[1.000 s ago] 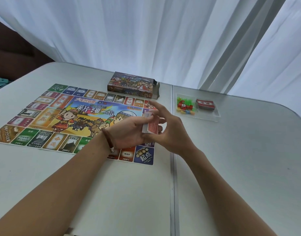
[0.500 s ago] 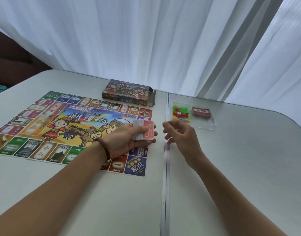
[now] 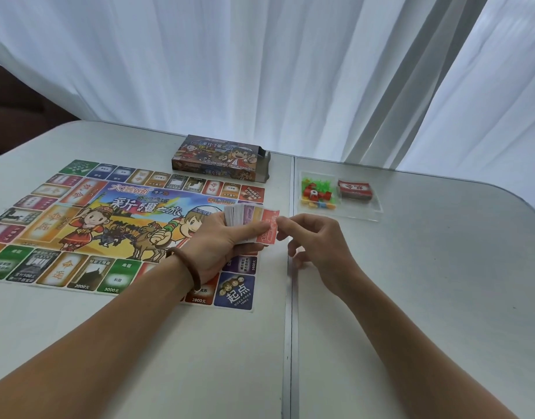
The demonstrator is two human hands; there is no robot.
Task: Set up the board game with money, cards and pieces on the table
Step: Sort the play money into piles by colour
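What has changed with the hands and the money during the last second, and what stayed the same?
The right hand, which had let go of the money stack, came back and now pinches the top red note. The left hand still grips the stack, now fanned out. The board, game box, bag of pieces and red card pack stayed put.

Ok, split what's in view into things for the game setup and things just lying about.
For the setup: game board; stack of play money, gripped by the left hand; red note, pinched by the right hand; coloured pieces; red card deck.
Lying about: open game box; curtain; bracelet on the left wrist.
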